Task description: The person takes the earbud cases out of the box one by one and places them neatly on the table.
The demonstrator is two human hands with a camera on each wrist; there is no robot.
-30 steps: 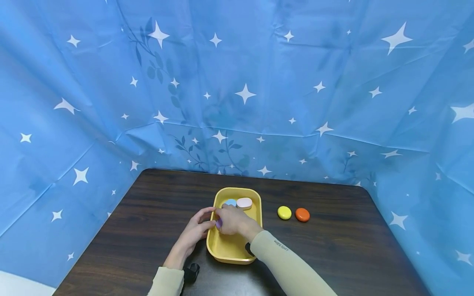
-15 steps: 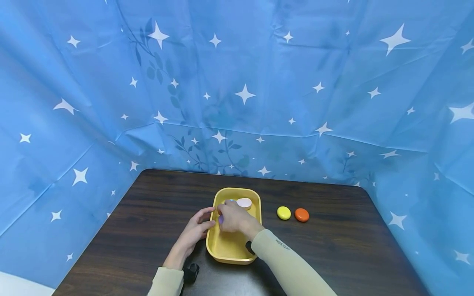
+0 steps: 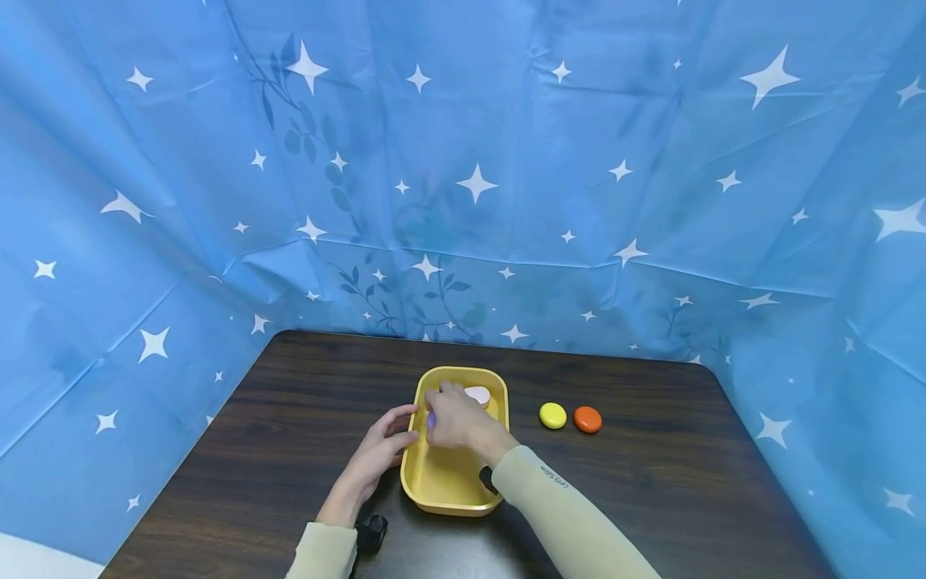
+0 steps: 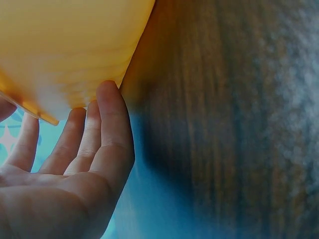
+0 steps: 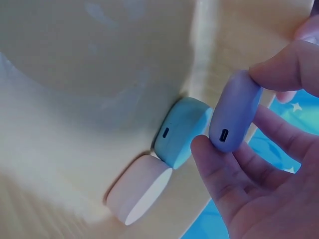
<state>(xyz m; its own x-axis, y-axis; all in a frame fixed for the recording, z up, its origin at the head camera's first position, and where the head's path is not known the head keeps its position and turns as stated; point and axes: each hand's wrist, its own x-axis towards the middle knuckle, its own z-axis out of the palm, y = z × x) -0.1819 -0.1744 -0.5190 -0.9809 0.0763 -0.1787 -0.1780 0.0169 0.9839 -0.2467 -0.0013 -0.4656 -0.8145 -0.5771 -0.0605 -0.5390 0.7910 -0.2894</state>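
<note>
My right hand [image 3: 460, 418] reaches into a yellow rectangular tray [image 3: 450, 482]. Between thumb and fingertips it pinches a purple earbud charging case [image 5: 235, 110], held tilted with its small port showing in the right wrist view. Just beside it a light blue earbud case [image 5: 182, 133] stands against the tray wall; the hand hides it in the head view. A pale pink case [image 5: 138, 190] touches the blue one. My left hand [image 3: 379, 452] rests against the tray's left side, its fairly straight fingers touching the outer wall in the left wrist view.
To the right of the tray, a yellow round glossy case [image 3: 553, 416] and an orange one [image 3: 587, 419] lie side by side on the dark wooden table [image 3: 651, 482]. A blue star-patterned curtain [image 3: 470, 241] stands behind the table.
My right hand has moved slightly away from me inside the tray with the purple case, covering the blue one in the head view. The left hand has stayed at the tray's side.
</note>
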